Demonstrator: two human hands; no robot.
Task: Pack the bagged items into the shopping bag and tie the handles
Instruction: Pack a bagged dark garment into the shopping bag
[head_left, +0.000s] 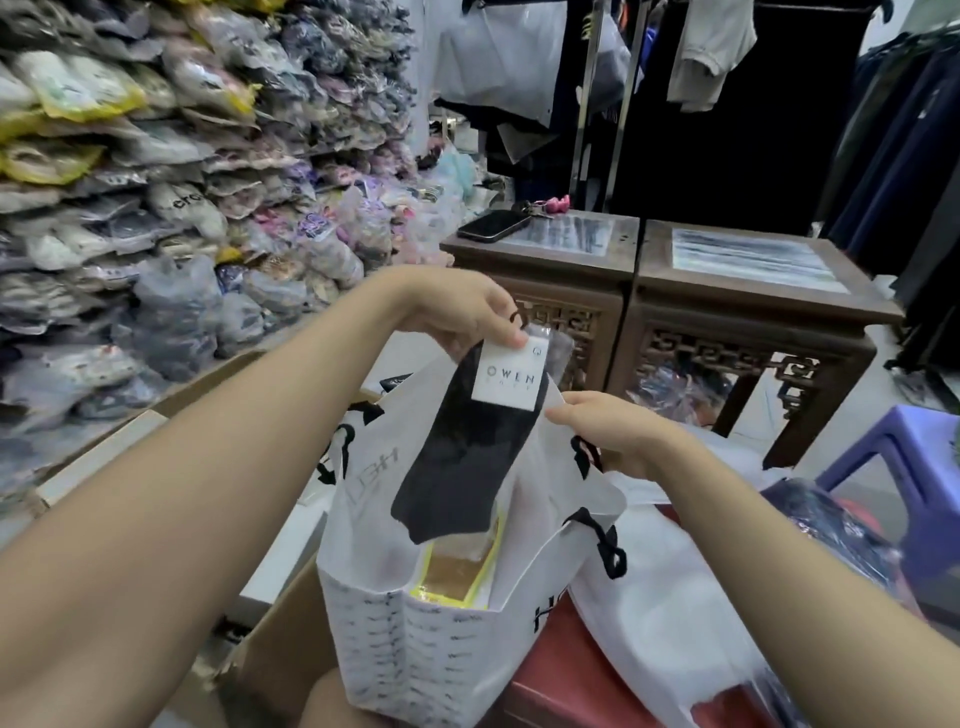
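Nearest the lens, left forearm (208, 493) and right forearm (779, 545), both bare, converging above the work. Left hand (467, 312) pinching the top of a black sock in a clear packet with a white card label (467, 452), thumb on the card's upper corner, packet hanging tilted with its lower end inside the bag's mouth. Right hand (613, 436) pinching the right-hand rim of a white non-woven shopping bag with black cord handles (415, 639), drawing it open. Deeper inside, a yellow-edged flat packet (457, 571), lying beneath the sock.

Judged as mid-packing: one item in, one going down, handles untied. Next move likely calling for release of the pinch after lowering the sock flat against the yellow packet, rim held wide against snagging of the card. Tying only after that.

Under the bag, a red surface (561, 680). To its left, an open brown cardboard box (280, 629). To its right, a limp white plastic bag (675, 597). Farther out, two dark carved wooden tables (571, 270) side by side, a black phone (493, 226) on the left one. At right, a purple plastic stool (919, 436). Along the left wall, stacked clear-bagged clothing (130, 182). Behind the tables, hanging garments (711, 52) on a rail.
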